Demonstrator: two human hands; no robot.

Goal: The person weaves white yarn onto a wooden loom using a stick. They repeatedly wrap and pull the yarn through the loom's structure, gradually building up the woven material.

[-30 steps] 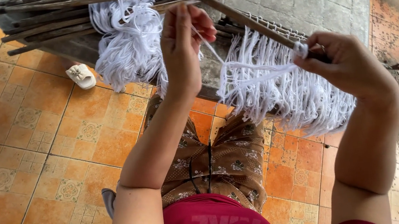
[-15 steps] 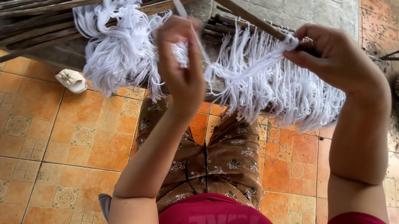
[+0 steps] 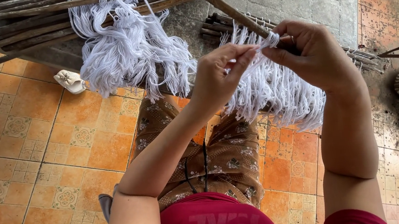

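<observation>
White cords hang from wooden stick, centre-far; left hand and right hand pinch strands. Second cord bundle left, sandal on tiled floor.

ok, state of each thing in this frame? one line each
left hand: pinching white strands
right hand: gripping strands at the stick
white fringe: hanging off the stick
wooden stick: slanted, bearing the fringe
loose white yarn bundle: draped over poles
sandal: lying on tiles

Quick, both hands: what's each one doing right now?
Left hand: closed, pinching white strings at the fingertips.
Right hand: closed, pinching the same white strings by the wooden stick.
</observation>
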